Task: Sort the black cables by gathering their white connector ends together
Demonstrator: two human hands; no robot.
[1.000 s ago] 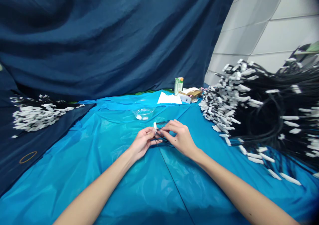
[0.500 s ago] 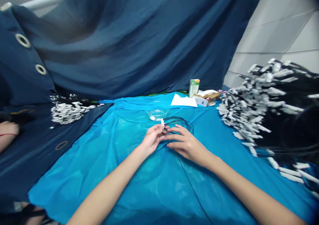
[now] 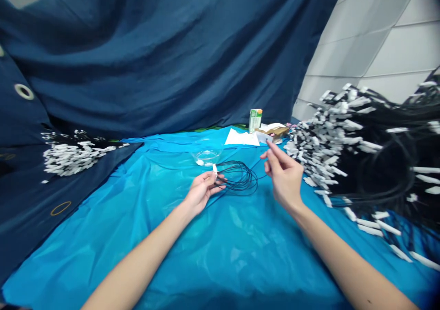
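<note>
My left hand [image 3: 202, 189] is closed on a loosely looped coil of thin black cable [image 3: 240, 177], gripping it at its left side. A white tag-like piece [image 3: 215, 169] stands up at the pinched fingers. To the right of the coil, my right hand [image 3: 286, 175] is raised with its fingers partly curled and its index finger stretched upward. A thin strand runs from the coil toward its fingers, which appear closed on the cable; the exact grip is hidden. Just behind the coil sits a clear round bowl [image 3: 207, 156] with small white pieces in it.
Blue sheeting [image 3: 192, 255] covers the work surface. A large heap of black cables with white ends [image 3: 330, 140] rises at the right; a smaller bundle [image 3: 74, 156] lies at the left. White paper [image 3: 241, 138] and a green-white box [image 3: 255, 120] stand toward the back.
My right hand has moved away from my left, rightward and up. The coil now shows more fully, and the loose strand no longer trails toward the front edge. The view has turned slightly right.
</note>
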